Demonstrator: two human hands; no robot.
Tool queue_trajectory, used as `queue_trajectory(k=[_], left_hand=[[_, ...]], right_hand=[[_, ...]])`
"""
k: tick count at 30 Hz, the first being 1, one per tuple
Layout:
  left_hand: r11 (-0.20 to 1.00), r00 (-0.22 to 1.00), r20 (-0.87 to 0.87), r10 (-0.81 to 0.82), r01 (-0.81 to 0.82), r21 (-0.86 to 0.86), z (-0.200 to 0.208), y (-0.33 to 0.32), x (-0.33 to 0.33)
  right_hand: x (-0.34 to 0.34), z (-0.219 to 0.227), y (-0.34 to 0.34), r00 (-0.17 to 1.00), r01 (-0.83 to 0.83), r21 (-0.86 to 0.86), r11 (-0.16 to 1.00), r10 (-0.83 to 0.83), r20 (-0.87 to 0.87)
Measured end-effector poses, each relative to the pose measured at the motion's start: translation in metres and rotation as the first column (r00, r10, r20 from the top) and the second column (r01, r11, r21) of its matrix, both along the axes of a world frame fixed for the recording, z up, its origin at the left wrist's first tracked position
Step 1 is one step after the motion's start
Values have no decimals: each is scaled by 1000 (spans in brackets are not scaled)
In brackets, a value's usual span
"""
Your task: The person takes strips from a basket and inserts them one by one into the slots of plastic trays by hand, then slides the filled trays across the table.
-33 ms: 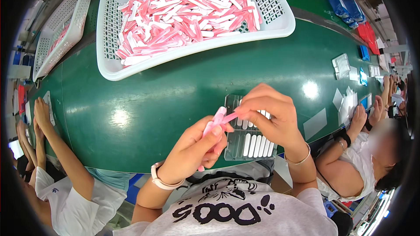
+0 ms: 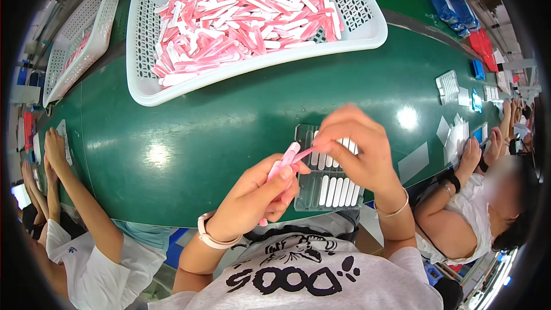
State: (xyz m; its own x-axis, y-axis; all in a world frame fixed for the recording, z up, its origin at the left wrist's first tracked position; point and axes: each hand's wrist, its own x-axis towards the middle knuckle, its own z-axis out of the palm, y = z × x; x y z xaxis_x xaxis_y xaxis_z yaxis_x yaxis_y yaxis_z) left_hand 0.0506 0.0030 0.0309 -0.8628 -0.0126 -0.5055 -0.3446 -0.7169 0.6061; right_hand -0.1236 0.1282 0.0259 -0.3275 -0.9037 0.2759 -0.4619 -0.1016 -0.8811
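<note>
My left hand (image 2: 261, 189) is closed around pink-and-white flat sticks (image 2: 286, 159) with rounded ends; how many is hidden by the fingers. From this grip a thin pink piece (image 2: 304, 152) runs across to my right hand (image 2: 356, 146), whose thumb and fingers pinch its far end. Whether that piece is a separate stick or a strip cannot be told. Below and behind my right hand lies a clear plastic tray (image 2: 307, 190) with two rows of slots. Several white round-ended sticks (image 2: 338, 191) stand side by side in it, and my right hand covers part of the upper row.
A white perforated basket (image 2: 189, 87) heaped with pink and white sticks (image 2: 241, 23) stands at the far side of the green table (image 2: 201, 143). Another basket (image 2: 80, 40) is at far left. Co-workers' hands (image 2: 54, 152) are at left, others (image 2: 470, 155) at right by white sheets (image 2: 456, 140).
My right hand has shifted slightly up and its fingers are smeared by motion, still pinching the pink piece. My left hand is nearly unmoved.
</note>
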Motion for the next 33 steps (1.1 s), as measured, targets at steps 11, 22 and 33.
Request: queue_trajectory(k=[11, 22, 33], left_hand=[[996, 995, 48, 85, -84, -24, -4, 2, -1], [998, 999, 40, 21, -19, -59, -7, 1, 2], [997, 998, 65, -10, 15, -74, -12, 2, 3]], right_hand=[[-21, -6, -20, 970, 57, 478, 877, 65, -234], [-29, 2, -13, 968, -1, 494, 870, 125, -218], [-33, -5, 5, 974, 40, 581, 813, 98, -204]])
